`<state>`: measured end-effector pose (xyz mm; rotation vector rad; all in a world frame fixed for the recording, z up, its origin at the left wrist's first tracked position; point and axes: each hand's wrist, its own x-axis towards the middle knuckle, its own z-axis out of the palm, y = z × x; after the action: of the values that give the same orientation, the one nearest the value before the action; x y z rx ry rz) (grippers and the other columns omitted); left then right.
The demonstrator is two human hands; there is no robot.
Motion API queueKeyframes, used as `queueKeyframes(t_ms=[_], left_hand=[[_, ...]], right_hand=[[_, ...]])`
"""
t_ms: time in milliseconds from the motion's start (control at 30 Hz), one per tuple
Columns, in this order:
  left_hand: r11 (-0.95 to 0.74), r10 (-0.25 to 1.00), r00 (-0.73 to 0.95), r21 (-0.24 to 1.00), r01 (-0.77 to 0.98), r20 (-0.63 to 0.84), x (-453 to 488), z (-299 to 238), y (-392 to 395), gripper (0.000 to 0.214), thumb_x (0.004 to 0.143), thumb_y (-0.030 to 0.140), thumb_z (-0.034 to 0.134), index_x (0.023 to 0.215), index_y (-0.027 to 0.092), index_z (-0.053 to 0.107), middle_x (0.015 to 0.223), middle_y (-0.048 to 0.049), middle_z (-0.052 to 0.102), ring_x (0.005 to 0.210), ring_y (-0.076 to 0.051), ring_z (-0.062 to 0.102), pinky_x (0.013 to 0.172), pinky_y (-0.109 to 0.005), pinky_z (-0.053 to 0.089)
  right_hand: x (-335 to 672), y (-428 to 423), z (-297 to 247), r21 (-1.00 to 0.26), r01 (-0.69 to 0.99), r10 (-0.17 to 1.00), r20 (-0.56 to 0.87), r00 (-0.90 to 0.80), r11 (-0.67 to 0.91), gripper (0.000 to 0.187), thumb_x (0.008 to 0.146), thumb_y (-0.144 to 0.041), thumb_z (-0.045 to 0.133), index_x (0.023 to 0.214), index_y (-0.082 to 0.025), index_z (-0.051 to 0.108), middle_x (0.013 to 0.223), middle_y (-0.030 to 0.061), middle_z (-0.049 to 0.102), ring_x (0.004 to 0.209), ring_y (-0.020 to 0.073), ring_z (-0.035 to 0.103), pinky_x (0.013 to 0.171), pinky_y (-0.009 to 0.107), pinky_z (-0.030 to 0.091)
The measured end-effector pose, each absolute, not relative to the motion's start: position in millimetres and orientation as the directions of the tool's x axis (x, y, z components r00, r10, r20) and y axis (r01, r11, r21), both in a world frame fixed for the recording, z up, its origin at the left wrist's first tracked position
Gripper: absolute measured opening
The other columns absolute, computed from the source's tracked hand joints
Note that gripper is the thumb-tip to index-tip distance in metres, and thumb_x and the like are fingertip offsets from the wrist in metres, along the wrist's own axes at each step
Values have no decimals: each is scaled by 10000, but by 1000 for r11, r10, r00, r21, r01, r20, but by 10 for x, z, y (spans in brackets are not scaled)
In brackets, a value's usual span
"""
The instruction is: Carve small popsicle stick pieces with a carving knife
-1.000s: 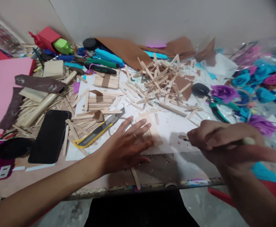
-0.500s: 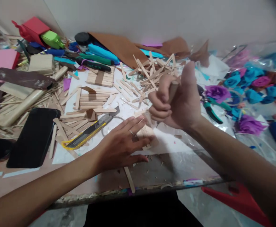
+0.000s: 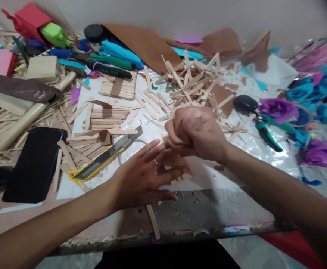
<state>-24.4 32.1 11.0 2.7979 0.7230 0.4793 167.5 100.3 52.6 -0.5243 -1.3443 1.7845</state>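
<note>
Lying palm-down with its fingers spread wide, the left hand [image 3: 143,175] partly covers a flat piece of wood [image 3: 183,175] on the white sheet [image 3: 208,183], gripping nothing. The right hand [image 3: 193,130] is curled into a tight fist at the left fingertips, seemingly around a tool [image 3: 198,114] of which only a pale rounded end shows on top; whatever lies below the fist is hidden. The likeliest trouble is a slip: if that tool has a point and skids off thin wood, the left fingers are right beside it. Light or uneven pressure from the flat hand could let the wood turn or split, more so if the white sheet slides on the desk [image 3: 205,211]. The cutter [image 3: 104,158] lies with its metal end near the left fingertips, so a sideways jerk might catch it. A loose stick [image 3: 153,222] reaches the desk's front edge and could be knocked off.
</note>
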Motion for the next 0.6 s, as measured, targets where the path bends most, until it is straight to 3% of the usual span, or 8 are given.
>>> queueKeyframes(t_ms=[100,267,467,600], left_hand=[[-858,499,821,288,425,278,-247,101,326,644,999,618,614,1556,301,546,1595,-153,521,1501,-376,462,1268,-625,340],[-843,507,824,347,411,255,-249,101,340,601,989,594,643,1514,303,599,1599,-120,536,1534,-379,431,1285,-623,330],[-845,492,807,402,353,326,-236,104,362,590,962,564,706,1451,239,646,1555,-154,572,1476,-366,496,1265,-587,360],[-844,487,799,423,328,352,-231,91,364,590,951,544,730,1440,221,658,1458,-151,644,1447,-355,519,1258,-557,375]], right_hand=[[1680,1023,493,-933,-358,774,201,-601,-36,595,991,-599,652,611,-205,419,536,-74,346,439,54,320,420,206,252],[1676,1028,502,-891,-427,726,192,-660,-153,570,1031,-642,541,667,-212,457,528,-84,347,423,63,239,404,222,206],[1673,977,543,-927,-365,690,210,-693,-84,622,1007,-698,534,638,-202,463,554,-57,411,474,76,339,432,218,305],[1681,939,511,-925,-369,683,214,-699,-88,605,981,-678,600,628,-209,456,547,-61,430,408,71,391,368,209,323]])
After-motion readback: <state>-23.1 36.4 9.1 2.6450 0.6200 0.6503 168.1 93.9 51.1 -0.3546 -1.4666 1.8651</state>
